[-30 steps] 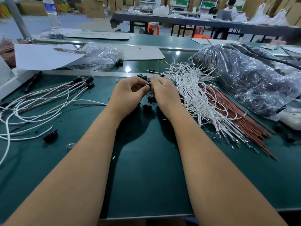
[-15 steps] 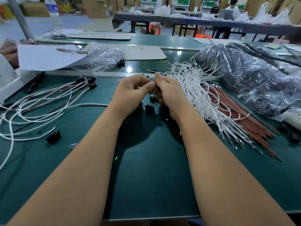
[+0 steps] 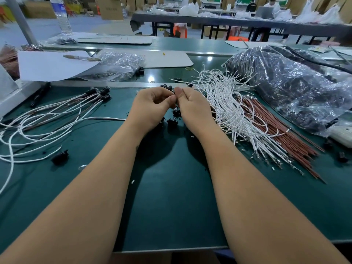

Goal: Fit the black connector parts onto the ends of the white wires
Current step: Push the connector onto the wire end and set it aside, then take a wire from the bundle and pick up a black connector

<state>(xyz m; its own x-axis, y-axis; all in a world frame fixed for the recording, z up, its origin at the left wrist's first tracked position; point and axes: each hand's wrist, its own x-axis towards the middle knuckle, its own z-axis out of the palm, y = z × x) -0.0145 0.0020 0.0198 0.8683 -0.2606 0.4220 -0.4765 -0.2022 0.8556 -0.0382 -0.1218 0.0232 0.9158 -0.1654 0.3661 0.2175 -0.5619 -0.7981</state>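
since the earlier frame the two hands are closing together: the thumb tips, a small gap apart a second ago, are now meeting near the middle of the tabletop, a little toward its far edge.

the green tabletop (image 3: 171, 206) is carrying everything. the large clear bag of black parts (image 3: 289, 86) is lying at the far right corner. the bundle of white wires (image 3: 224, 107) is fanning from just right of the hands toward the right edge, with the bundle of brown wires (image 3: 276, 130) alongside it. the finished wires (image 3: 57, 115), already capped in black, are curving across the left side. the loose black connector parts (image 3: 172, 121) are lying on the tabletop directly under the hands.

the left hand (image 3: 150, 109) is curling its fingers and pinching at the thumb tip; the right hand (image 3: 192, 107) is doing the same. a small dark piece is showing between them, probably a connector part, but what each hand is gripping cannot be told.

handling, as a judgement: the white wires are appearing light, thin and springy, so they are best pinched close behind the metal terminal to stop buckling. the connector parts are appearing small, rigid, light and smooth, so they are best held across the body with the opening left clear.

the wires are matte white with small silver terminals; the connectors are dull black, short and roughly barrel-shaped.
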